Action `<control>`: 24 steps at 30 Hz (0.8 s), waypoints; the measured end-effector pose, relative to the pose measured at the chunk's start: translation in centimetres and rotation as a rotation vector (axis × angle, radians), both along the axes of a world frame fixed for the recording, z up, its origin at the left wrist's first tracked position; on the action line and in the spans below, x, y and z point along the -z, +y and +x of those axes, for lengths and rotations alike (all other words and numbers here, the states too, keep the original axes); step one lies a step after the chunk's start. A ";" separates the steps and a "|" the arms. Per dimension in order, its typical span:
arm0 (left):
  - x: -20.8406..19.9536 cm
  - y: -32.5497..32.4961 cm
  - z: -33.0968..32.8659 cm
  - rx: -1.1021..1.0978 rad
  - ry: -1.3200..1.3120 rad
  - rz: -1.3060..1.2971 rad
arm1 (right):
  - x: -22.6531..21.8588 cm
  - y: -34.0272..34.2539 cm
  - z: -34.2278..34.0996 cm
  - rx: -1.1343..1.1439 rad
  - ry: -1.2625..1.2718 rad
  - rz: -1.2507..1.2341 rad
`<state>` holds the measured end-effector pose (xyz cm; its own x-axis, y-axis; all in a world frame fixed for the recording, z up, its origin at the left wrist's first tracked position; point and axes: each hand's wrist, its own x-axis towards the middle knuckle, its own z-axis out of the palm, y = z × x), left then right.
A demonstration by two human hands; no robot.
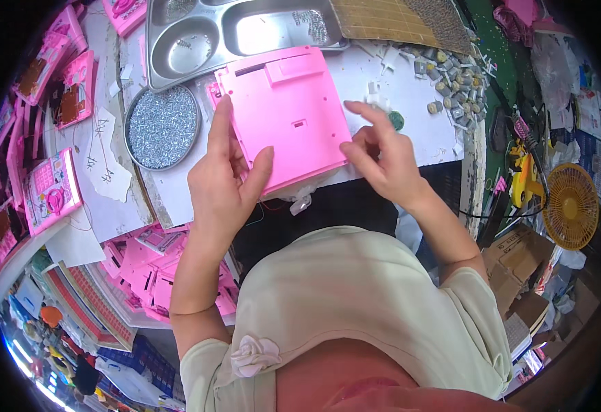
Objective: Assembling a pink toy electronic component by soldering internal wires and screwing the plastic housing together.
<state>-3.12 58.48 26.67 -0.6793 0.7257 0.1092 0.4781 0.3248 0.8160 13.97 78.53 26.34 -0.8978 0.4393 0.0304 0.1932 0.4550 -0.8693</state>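
Observation:
A flat, square pink plastic casing, with a raised block, a small slot and screw holes on its upper face, lies at the table's near edge. My left hand grips its left side, thumb on top and fingers along the edge. At the right side, the thumb of my right hand rests by the casing's edge; its index finger is stretched out, apart from the thumb, and the other fingers curl. I see nothing held in that hand. Under the casing's near edge hangs a small clear plastic piece; the casing's underside is hidden.
A round tin of small screws stands left, below a metal compartment tray. Small motors are heaped at the right. Pink toy units line the left side, above a bin of pink parts. A yellow fan stands far right.

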 end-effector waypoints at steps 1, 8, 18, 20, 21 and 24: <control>0.4 -0.2 -0.1 0.011 0.083 -0.008 | 0.2 -0.2 -0.1 -0.019 -0.019 0.011; 0.7 -1.1 -0.3 -0.031 -0.090 -0.004 | 1.6 0.3 -1.4 -0.148 0.059 0.119; 1.0 -1.5 1.3 -0.165 -0.011 -0.116 | 0.5 0.9 -1.7 -0.219 -0.091 0.079; 1.3 -1.6 1.8 -0.181 0.001 -0.126 | 0.6 0.9 -1.5 -0.233 -0.086 0.117; 1.5 -1.8 2.0 -0.186 -0.006 -0.123 | 0.4 0.9 -1.6 -0.242 -0.154 0.134; 3.0 -2.5 2.0 -0.176 0.004 -0.090 | -0.3 1.1 -1.7 -0.273 -0.292 0.185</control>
